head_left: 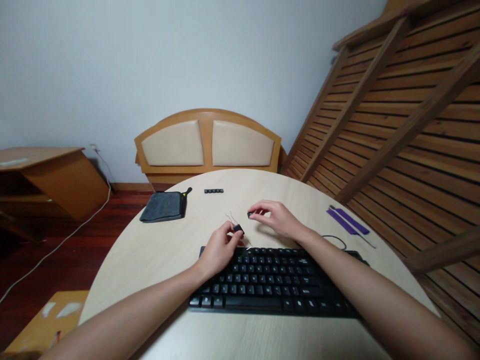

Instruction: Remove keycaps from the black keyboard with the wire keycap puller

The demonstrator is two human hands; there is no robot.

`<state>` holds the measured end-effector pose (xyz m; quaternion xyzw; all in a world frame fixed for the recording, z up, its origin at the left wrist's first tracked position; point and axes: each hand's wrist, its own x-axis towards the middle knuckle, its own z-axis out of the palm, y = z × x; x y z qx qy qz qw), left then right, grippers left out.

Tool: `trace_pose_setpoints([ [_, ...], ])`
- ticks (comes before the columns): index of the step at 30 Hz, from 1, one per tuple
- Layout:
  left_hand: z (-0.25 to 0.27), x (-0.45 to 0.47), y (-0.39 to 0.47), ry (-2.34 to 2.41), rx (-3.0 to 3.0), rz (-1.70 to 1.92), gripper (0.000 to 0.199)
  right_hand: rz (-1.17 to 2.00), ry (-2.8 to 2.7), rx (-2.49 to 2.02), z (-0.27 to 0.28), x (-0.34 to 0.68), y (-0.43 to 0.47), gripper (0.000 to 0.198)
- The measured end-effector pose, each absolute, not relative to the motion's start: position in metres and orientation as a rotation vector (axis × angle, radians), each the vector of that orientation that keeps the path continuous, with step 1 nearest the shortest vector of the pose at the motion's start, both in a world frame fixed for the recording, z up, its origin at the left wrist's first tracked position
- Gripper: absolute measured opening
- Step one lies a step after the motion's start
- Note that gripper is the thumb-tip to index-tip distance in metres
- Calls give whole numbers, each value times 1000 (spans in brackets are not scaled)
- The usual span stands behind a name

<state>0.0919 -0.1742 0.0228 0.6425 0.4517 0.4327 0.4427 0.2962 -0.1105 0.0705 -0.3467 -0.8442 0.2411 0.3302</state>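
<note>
My left hand (pixel 221 247) is closed on a wire keycap puller (pixel 239 229) with a black handle, its two thin wire prongs pointing away from me. Between the thumb and fingers of my right hand (pixel 275 217) is a small black keycap (pixel 250 214), held just above the table. Below both hands lies a black keyboard (pixel 258 290); my left wrist and right forearm pass over it and hide parts of its keys. In the top row, near my left fingers, a small white spot shows. Farther back sits a short row of black keycaps (pixel 213 191).
A folded dark grey cloth (pixel 163 206) lies at the left of the round table (pixel 150 265). Purple strips (pixel 347 221) and a thin rod lie at the right. A black cable (pixel 337 238) loops behind the keyboard. Wooden slats (pixel 412 115) lean on the right.
</note>
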Motion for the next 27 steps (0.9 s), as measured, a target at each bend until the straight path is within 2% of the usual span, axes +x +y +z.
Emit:
trace_pose_setpoints([
  [7,24,92,-178,1184,1717,1002,17,402,-2301,-1123,58,264,-33,19],
  [27,21,69,-157,1276,1663,952,22,309,-2178,-1391,11,203,61,17],
])
